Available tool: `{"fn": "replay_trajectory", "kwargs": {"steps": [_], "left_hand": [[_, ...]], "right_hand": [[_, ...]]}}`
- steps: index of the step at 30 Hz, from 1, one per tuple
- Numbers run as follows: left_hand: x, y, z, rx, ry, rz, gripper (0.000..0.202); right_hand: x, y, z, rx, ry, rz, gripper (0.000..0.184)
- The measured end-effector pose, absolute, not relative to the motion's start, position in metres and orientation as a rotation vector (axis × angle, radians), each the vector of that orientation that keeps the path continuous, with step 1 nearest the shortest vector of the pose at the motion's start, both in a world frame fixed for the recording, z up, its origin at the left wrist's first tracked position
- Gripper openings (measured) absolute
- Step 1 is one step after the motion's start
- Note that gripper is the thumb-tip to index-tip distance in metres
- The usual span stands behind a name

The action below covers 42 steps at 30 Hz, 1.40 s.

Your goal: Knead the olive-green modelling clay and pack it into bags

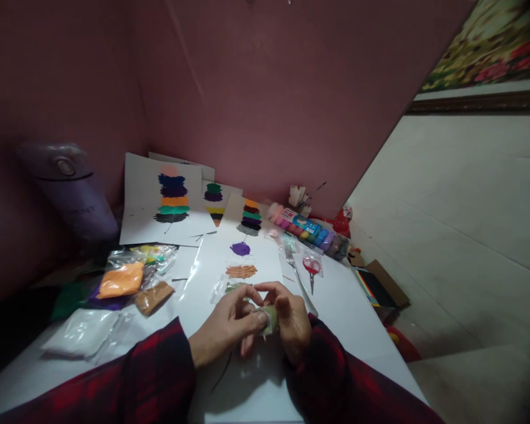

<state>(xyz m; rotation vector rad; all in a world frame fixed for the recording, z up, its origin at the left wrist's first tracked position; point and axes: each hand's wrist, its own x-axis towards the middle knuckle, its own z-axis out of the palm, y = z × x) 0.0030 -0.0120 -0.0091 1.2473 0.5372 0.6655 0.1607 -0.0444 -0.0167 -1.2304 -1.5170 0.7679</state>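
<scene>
My left hand (pixel 225 324) and my right hand (pixel 295 327) meet over the near middle of the white table. Between them is a small clear packet of green clay (pixel 271 321); my left thumb presses on it and my right fingers curl around its other side. Just beyond the hands lies a white sheet (pixel 265 253) bearing a purple clay patch (pixel 240 248) and an orange-brown clay patch (pixel 242 271). A green patch (pixel 236 287) and crinkled clear plastic are partly hidden by my fingers. A fork (pixel 294 265) and red-handled scissors (pixel 311 270) lie to the right.
Orange clay (pixel 121 280), brown clay (pixel 154 297) and a white clay bag (pixel 82 333) lie left. A lilac bottle (pixel 73 191) stands behind them. Finished-looking sheets (pixel 143 176) lean on the wall. A multicolour clay pack (pixel 309 229) lies at the back right.
</scene>
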Motion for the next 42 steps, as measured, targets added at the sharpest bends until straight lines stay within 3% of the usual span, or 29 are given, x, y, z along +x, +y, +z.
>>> {"fn": "replay_trajectory", "kwargs": {"steps": [32, 42], "left_hand": [[-0.0007, -0.0098, -0.0032, 1.288, 0.535, 0.518, 0.049], [0.0020, -0.0107, -0.0099, 1.126, 0.526, 0.563, 0.038]], "right_hand": [[0.1637, -0.0479, -0.0123, -1.169, -1.594, 0.430, 0.077], [0.1666, -0.0435, -0.0139, -1.111, -1.610, 0.321, 0.068]]}}
